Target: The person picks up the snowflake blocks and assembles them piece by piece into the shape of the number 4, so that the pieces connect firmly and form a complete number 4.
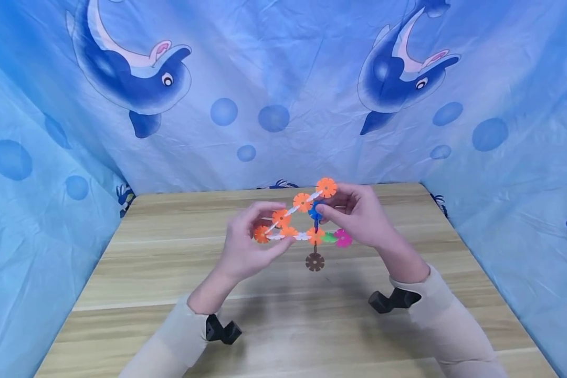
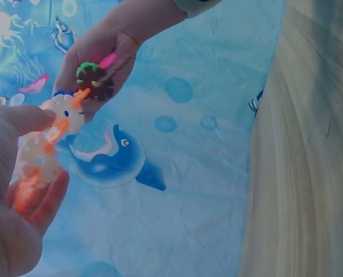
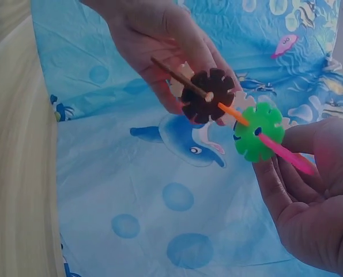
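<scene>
Above the middle of the counter, nearer its far edge than its near one, you are holding a flat build of snowflake discs up in the air between both hands, clear of the wood. Its long axis is running left to right across your body, with a row of orange and white discs along the bottom and a second row climbing from the left end up toward the far right.

Your left hand is gripping the left end, thumb on top and fingers curled beneath the orange discs, as the left wrist view also shows. Your right hand is pinching the right part, its thumb and fingertips closing around a blue disc near the upper row, while a green disc and a pink disc are sticking out just below its fingers.

A brown disc is hanging from the bottom row on a short stem, pointing down toward the counter and sitting between your two hands, a little closer to the right one. In the right wrist view it is lying just beside the green disc, joined to it by an orange piece.

A blue cloth printed with dolphins is draping the walls behind and to both sides.
</scene>
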A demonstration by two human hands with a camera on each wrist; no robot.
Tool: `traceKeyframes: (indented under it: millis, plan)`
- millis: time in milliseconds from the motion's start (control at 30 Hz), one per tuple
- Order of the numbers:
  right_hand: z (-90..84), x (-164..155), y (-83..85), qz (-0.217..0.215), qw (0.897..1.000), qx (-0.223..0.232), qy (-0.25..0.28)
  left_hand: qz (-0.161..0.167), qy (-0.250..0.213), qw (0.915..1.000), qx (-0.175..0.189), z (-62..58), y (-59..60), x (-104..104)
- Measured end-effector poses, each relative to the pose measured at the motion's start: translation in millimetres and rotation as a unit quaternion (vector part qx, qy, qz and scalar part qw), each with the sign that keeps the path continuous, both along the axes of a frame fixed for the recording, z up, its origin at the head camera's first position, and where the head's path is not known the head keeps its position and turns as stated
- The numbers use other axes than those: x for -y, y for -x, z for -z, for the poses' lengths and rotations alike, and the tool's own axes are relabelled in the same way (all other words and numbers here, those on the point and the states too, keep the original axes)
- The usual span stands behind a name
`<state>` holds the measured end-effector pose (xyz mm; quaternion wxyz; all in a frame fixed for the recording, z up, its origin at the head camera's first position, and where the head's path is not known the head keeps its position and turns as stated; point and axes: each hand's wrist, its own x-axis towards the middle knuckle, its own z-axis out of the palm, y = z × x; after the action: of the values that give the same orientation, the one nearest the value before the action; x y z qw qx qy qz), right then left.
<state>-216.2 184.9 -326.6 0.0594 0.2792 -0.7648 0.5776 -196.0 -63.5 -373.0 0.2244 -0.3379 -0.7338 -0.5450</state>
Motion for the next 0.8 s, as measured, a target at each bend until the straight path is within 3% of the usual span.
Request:
traceKeyframes:
  millis: [233,367,500,667,800]
  plan:
    - [9.1,-3,0.2,0.022,0.999,0.034,-0.013,0.017,0.032,0.9984,0.044,7.8,1.1,-7]
    - [16.0,-6,0.4,0.020,0.998,0.061,-0.003,0.035,0.013,0.9954,0.089,13.8,3.5,-7]
    - [25.2,-9,1.8,-0.010,0.997,0.074,0.002,0.050,-0.016,0.9899,0.132,19.4,5.4,-4]
    - [37.5,-13,1.4,-0.040,0.997,0.059,-0.026,0.020,-0.039,0.9856,0.164,20.6,9.9,0]
    - [44.7,-14,1.8,-0.034,0.997,0.028,-0.060,-0.009,-0.044,0.9813,0.187,20.6,14.5,3]
